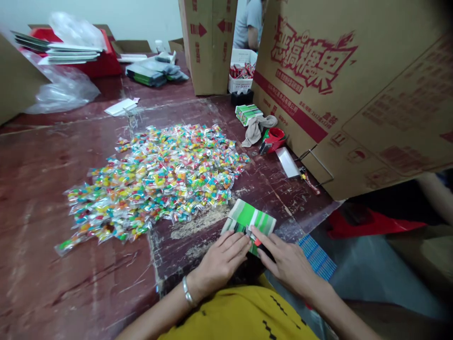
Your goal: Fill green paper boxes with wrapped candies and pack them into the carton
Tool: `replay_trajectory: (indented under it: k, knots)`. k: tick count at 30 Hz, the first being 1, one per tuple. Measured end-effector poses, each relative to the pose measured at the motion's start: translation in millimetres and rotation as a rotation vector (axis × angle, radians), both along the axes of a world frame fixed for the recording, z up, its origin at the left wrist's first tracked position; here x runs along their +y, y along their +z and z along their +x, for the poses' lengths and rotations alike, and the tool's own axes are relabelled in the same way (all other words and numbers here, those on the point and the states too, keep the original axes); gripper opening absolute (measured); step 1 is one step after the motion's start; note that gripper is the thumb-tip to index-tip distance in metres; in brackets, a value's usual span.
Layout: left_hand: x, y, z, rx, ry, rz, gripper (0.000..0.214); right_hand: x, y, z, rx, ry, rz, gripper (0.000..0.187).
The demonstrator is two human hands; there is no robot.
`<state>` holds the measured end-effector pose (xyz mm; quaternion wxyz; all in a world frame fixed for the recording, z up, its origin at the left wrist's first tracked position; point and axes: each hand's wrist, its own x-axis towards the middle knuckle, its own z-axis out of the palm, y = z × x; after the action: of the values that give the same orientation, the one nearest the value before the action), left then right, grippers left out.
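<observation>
A green-and-white striped flat box (249, 218) lies at the near edge of the dark red table (53, 189). My left hand (220, 262), with a silver bracelet on the wrist, presses its fingertips on the box's near end. My right hand (286, 262) meets it there, its fingers stretched onto the same end at a small red and white spot. Both hands rest on the box with fingers flat. A wide heap of small clear packets of coloured candy (159, 177) spreads across the table just beyond and to the left.
A large printed cardboard carton (354, 89) stands at the right, another carton (208, 45) behind it. Near them lie a red tape dispenser (273, 139), a rag (256, 128), a green box (247, 113), a white basket (241, 73). A person (248, 23) sits behind. Red bin (95, 63), plastic bags at back left.
</observation>
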<state>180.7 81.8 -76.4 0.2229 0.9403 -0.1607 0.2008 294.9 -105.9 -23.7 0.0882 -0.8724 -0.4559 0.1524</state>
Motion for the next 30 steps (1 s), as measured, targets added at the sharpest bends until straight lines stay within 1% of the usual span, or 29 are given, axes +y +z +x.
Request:
replay_trajectory:
  k: [2,5,7,10,12,16,18,21,24,26,27,28,29,30]
  knots:
    - [-1.5,-5.1,1.1,-0.016,0.021,-0.026,0.039,0.4,1.2,1.6,0.109,-0.019,0.066,0.054]
    - [-2.2,-8.6,1.0,-0.033,0.029,-0.058,0.039,1.3,7.5,7.6,0.363,-0.057,0.186,0.048]
    - [-2.2,-9.4,0.3,-0.034,0.026,-0.065,0.039,2.5,12.6,12.9,0.528,-0.104,0.239,0.044]
    - [-2.3,-10.4,-0.5,-0.03,0.026,-0.063,0.04,3.9,17.6,19.3,0.72,-0.194,0.312,0.043]
    - [-2.6,-11.6,-0.7,-0.027,0.031,-0.06,0.04,3.7,17.7,21.9,0.872,-0.283,0.347,0.046]
    - [-3.7,-14.1,-1.0,-0.036,0.035,-0.05,0.04,0.7,11.7,25.5,1.28,-0.506,0.381,0.06]
    - [-4.3,-14.7,-1.4,-0.042,0.037,-0.048,0.04,0.0,7.7,26.6,1.425,-0.564,0.403,0.065]
    - [-5.3,-14.9,-2.2,-0.044,0.042,-0.05,0.04,0.2,3.7,25.7,1.559,-0.615,0.41,0.065]
    - [-6.2,-15.1,-2.4,-0.053,0.05,-0.046,0.04,-4.0,6.7,25.7,1.64,-0.625,0.399,0.064]
    - [-6.5,-15.5,-1.7,-0.057,0.058,-0.039,0.04,-11.9,14.1,33.5,1.625,-0.572,0.386,0.063]
    - [-6.5,-15.6,-1.3,-0.056,0.058,-0.034,0.039,-16.9,18.5,41.2,1.573,-0.533,0.382,0.062]
    - [-6.4,-15.6,-0.7,-0.054,0.055,-0.028,0.039,-21.9,22.3,51.4,1.477,-0.501,0.381,0.061]
    - [-6.3,-15.5,-0.3,-0.05,0.051,-0.023,0.038,-26.3,24.5,63.6,1.337,-0.473,0.377,0.058]
    - [-6.2,-15.2,0.1,-0.048,0.048,-0.018,0.038,-29.5,24.1,77.1,1.116,-0.478,0.392,0.053]
